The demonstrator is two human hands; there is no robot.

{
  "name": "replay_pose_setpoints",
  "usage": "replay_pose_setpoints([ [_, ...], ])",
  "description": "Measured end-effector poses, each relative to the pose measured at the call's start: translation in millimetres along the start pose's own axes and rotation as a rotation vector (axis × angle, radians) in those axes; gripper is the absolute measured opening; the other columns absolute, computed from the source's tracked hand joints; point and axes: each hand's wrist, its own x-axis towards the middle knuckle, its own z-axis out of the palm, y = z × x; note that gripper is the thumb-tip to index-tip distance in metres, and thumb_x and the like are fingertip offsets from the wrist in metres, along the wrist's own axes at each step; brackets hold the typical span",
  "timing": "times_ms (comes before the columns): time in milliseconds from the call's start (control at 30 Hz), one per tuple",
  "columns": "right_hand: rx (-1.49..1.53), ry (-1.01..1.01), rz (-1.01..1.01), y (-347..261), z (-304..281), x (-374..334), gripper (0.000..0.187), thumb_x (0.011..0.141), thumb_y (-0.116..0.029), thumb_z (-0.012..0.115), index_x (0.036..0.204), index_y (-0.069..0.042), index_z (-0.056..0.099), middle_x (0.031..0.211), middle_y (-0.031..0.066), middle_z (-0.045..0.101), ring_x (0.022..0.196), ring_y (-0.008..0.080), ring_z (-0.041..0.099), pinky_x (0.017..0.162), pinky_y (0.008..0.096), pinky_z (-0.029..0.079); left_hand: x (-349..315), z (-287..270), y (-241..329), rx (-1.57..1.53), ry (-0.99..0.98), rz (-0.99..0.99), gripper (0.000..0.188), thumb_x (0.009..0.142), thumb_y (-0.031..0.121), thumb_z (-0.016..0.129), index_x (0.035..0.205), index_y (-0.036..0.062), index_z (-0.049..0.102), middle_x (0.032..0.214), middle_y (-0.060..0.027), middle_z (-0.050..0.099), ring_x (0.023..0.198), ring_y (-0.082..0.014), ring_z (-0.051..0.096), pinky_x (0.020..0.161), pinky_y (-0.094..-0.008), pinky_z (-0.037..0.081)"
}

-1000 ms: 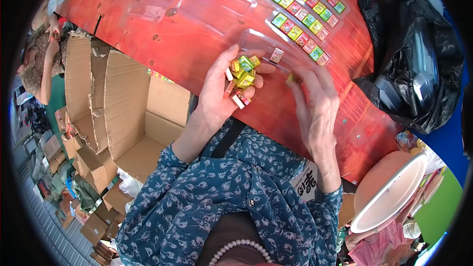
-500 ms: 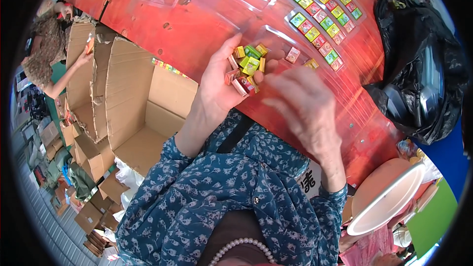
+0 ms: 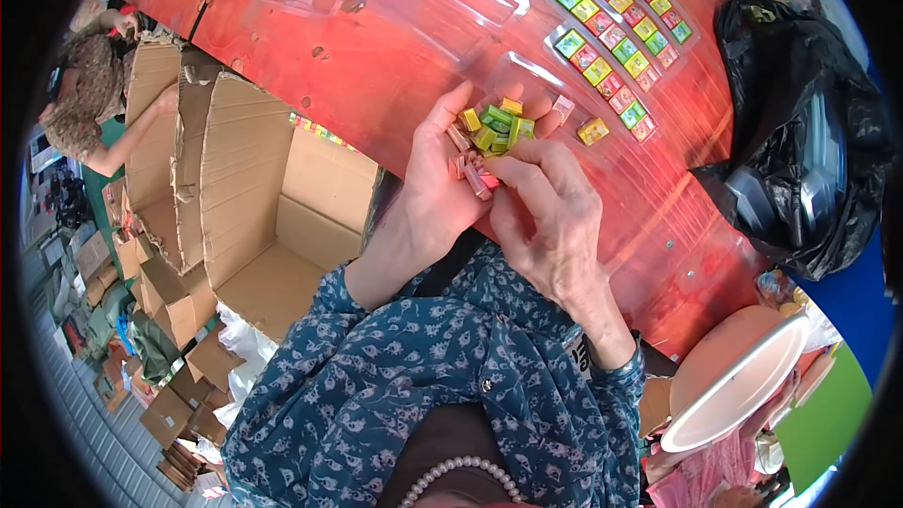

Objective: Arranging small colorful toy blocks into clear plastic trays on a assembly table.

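My left hand is cupped palm up over the near edge of the red table. In it lies a heap of small yellow, green and pink-red boxes. My right hand reaches into this heap, its thumb and forefinger closed at a small pink-red box. The fingertips partly cover that box. Just beyond the hands, a yellow box and a pale pink box sit at a clear plastic tray. Farther off, another clear tray holds rows of similar coloured boxes.
More clear trays lie on the red table. A black plastic bag with clear plastic inside stands at the right. Open cardboard boxes are at the left, near another person's arm. A pale basin is at the lower right.
My right hand has come left and down onto the heap in my left palm. The left hand has shifted slightly right. At far left, the other person's hand has moved behind the cardboard.
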Motion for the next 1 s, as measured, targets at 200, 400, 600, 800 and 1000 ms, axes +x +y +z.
replay_pose_setpoints([
  [200, 0.009, -0.042, 0.063, -1.1, 2.9, -1.6, 0.025, 0.069, 0.000, 0.066, 0.094, -0.001, 0.062, 0.087, 0.0114, 0.056, 0.075, 0.0269, 0.059, 0.063, 0.0342, 0.048, -2.2, 1.0, 0.8, -0.011, 0.054, 0.008, 0.043, 0.096, 0.034, 0.031, 0.111, 0.0024, 0.056, 0.117, -0.0191, 0.057, 0.117, -0.0318, 0.048, 0.101, -0.0441, 0.037],
  [400, -0.070, 0.033, 0.077, -1.6, 6.2, -3.2, 0.029, 0.072, 0.003, 0.065, 0.100, 0.000, 0.060, 0.092, 0.0145, 0.056, 0.080, 0.0297, 0.058, 0.067, 0.0339, 0.048, -0.6, 4.6, -1.7, 0.006, 0.068, 0.015, 0.041, 0.095, 0.033, 0.034, 0.108, 0.0011, 0.057, 0.115, -0.0212, 0.057, 0.116, -0.0312, 0.049, 0.102, -0.0415, 0.036],
  [600, 0.080, 0.247, 0.148, 0.3, -6.9, 0.2, 0.018, 0.078, 0.005, 0.059, 0.095, 0.004, 0.058, 0.090, 0.0154, 0.057, 0.079, 0.0255, 0.058, 0.070, 0.0321, 0.048, 0.7, 11.8, -3.2, -0.054, 0.226, -0.002, 0.039, 0.095, 0.030, 0.036, 0.108, -0.0001, 0.056, 0.111, -0.0223, 0.059, 0.107, -0.0328, 0.055, 0.097, -0.0419, 0.042],
  [800, 0.454, 0.239, 0.649, 17.8, -29.1, 11.0, 0.014, 0.089, -0.005, 0.053, 0.099, 0.003, 0.059, 0.084, 0.0020, 0.058, 0.079, 0.0068, 0.051, 0.071, 0.0217, 0.043, -1.3, 6.5, 2.7, -0.030, 0.118, -0.014, 0.038, 0.095, 0.029, 0.037, 0.107, -0.0021, 0.056, 0.106, -0.0197, 0.061, 0.103, -0.0296, 0.058, 0.091, -0.0487, 0.046],
  [1000, 0.172, 0.172, 0.390, 9.9, -14.7, 6.3, 0.015, 0.084, -0.001, 0.058, 0.099, 0.002, 0.060, 0.085, 0.0079, 0.058, 0.073, 0.0135, 0.054, 0.068, 0.0241, 0.044, -1.4, 3.3, 1.4, 0.016, 0.100, -0.083, 0.038, 0.094, 0.030, 0.039, 0.105, -0.0016, 0.057, 0.102, -0.0141, 0.063, 0.098, -0.0240, 0.060, 0.092, -0.0441, 0.046],
])
